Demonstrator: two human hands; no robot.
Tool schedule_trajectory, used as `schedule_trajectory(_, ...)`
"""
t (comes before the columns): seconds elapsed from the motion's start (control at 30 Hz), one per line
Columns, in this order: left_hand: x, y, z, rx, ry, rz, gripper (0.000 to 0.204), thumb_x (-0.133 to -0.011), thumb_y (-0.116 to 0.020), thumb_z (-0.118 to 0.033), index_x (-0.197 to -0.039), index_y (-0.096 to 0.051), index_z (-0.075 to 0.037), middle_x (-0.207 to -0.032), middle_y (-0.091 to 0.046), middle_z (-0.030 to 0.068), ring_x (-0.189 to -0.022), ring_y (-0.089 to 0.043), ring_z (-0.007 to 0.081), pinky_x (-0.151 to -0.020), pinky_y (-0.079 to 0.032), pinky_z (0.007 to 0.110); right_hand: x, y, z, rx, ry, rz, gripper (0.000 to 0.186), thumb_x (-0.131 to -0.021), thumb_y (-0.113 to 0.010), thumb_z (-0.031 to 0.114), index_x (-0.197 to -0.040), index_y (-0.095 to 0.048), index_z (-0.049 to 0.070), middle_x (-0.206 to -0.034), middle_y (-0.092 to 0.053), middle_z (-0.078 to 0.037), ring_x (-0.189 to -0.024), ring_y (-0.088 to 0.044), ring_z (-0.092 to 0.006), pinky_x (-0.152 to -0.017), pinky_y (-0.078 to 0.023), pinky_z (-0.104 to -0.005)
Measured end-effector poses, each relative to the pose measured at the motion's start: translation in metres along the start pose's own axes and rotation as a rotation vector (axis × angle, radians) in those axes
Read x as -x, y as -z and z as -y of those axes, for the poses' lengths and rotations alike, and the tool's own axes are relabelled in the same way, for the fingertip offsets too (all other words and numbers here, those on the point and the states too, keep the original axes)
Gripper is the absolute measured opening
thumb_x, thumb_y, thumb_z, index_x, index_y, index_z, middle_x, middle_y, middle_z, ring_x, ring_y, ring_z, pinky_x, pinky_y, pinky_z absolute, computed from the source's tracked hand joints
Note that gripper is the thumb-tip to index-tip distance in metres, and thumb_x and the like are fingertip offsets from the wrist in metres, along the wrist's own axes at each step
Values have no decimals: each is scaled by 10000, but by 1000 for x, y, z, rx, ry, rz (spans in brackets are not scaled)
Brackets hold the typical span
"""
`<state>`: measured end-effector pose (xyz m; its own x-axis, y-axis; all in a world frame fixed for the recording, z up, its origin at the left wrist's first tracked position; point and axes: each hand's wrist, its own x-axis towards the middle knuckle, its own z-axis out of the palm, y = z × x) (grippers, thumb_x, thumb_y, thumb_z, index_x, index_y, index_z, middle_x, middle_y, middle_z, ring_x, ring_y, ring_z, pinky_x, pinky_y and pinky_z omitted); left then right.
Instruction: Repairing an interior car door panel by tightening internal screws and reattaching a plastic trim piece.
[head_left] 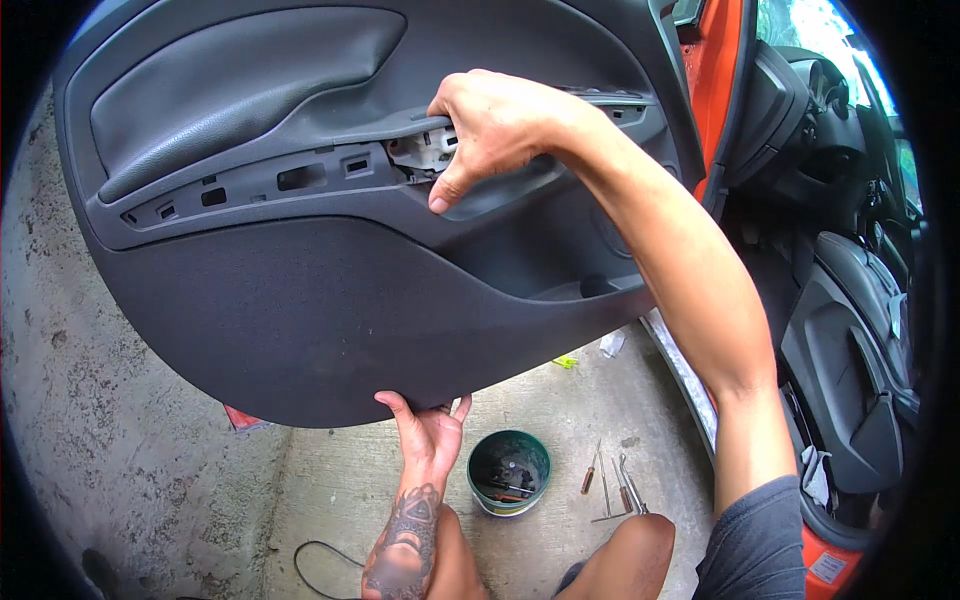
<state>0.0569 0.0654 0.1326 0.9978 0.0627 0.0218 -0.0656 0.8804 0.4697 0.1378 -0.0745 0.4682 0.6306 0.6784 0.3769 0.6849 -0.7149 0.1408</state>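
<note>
A large dark grey car door panel (260, 300) fills the upper middle, with a padded upper section and a row of slots along its trim strip. My right hand (495, 125) reaches across and is closed on the panel at the pull handle, its thumb below and its fingertips hidden. Beside that hand a pale inner door handle mechanism (428, 150) shows in an opening. Under the panel, my left hand (432, 430) grips the bottom edge, thumb on the front face and the other fingers mostly behind it.
A green bucket (507, 438) holding tools stands on the concrete floor, right of my left forearm. Further right lie a screwdriver (588, 482) and several metal tools. A black cable (320, 545) curls at lower left. The orange car body (715, 90) and seat (845, 370) border the right.
</note>
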Motion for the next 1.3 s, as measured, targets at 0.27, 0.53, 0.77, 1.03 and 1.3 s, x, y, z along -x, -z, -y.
schedule_trajectory(0.27, -9, 5, 0, 27, -43, -9, 1309, -565, -753, -739, -1544, -127, -136, -1559, -214, 141, -1433, -230, 356, -1159, -268, 588, -1, -10, -2, 54, 10, -139, 959, -497, -897, 533, -1166, -634, -102, -940, -712, -230, -934, -702, -356, -857, -541, -389)
schedule_trajectory(0.53, -5, 6, -1, 74, -35, -14, 1198, -605, -753, -691, -1515, -225, -119, -1538, -269, 117, -1401, -302, 335, -1155, -297, 568, 5, -13, -5, -11, 89, -235, 577, -516, -917, 423, -791, -664, -16, -645, -640, -155, -676, -682, -304, -655, -523, -406)
schedule_trajectory(0.77, -9, 13, -3, 36, -62, 4, 1123, -634, -725, -712, -1485, -308, -109, -1491, -369, 102, -1367, -358, 315, -1148, -323, 524, 0, -21, -2, 47, 45, -212, 671, -522, -923, 395, -932, -667, -71, -771, -676, -209, -777, -697, -335, -722, -548, -400)
schedule_trajectory(1.03, -7, 3, -7, 34, -40, 28, 1195, -641, -757, -693, -1512, -226, -71, -1532, -291, 150, -1408, -293, 359, -1176, -266, 529, 25, -11, 18, 29, -61, -130, 814, -533, -934, 481, -1113, -666, -23, -1089, -690, -212, -1058, -669, -324, -894, -537, -406)
schedule_trajectory(1.3, -2, 12, -11, 52, 26, 54, 1149, -655, -761, -677, -1496, -265, -71, -1523, -303, 150, -1396, -304, 372, -1165, -269, 540, 32, -8, 33, 76, -188, -209, 701, -475, -922, 517, -895, -674, 12, -965, -716, -176, -985, -683, -322, -886, -489, -431)
